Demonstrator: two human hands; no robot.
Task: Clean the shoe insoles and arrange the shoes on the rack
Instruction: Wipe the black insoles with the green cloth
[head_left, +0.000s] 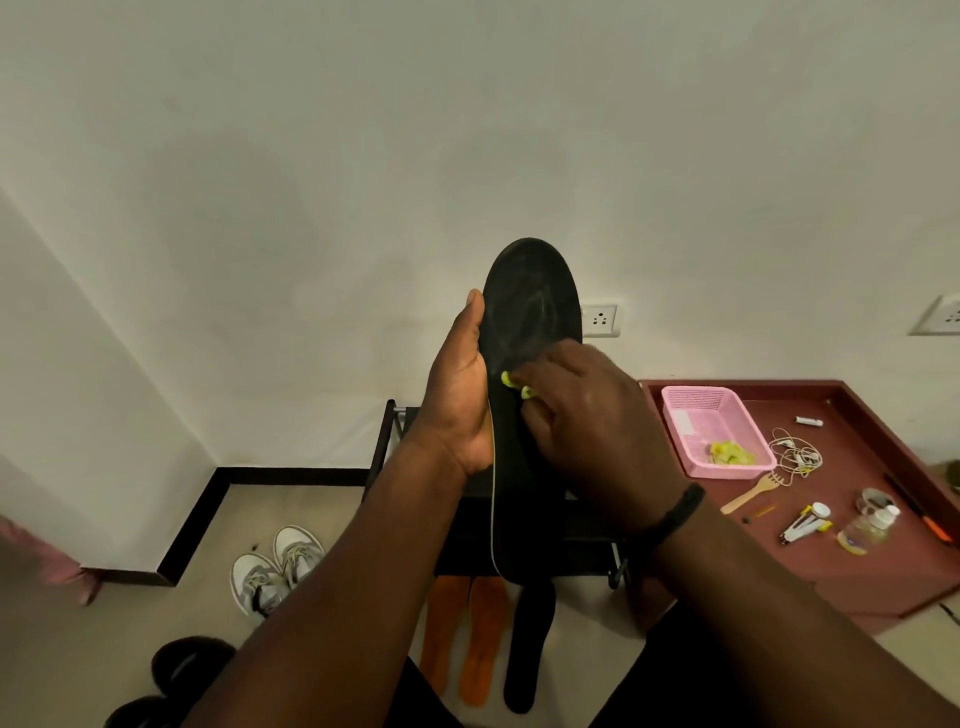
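My left hand (460, 395) grips a black insole (532, 301) by its left edge and holds it upright in front of me. My right hand (576, 415) presses a small yellow-green cloth (514, 385) against the middle of the insole, fingers curled round it. On the floor below lie two orange insoles (462, 634) and another black insole (530, 649). A pair of white sneakers (275, 569) stands on the floor to the left. Black shoes (182, 670) sit at the lower left. The black shoe rack (387, 441) stands behind the held insole, mostly hidden.
A maroon table (857, 571) on the right carries a pink basket (691, 410) with green cloth pieces, a coiled cable (795, 454), a wooden fork (750, 493), a small bottle (867, 527) and other small items. The white wall has sockets (600, 319).
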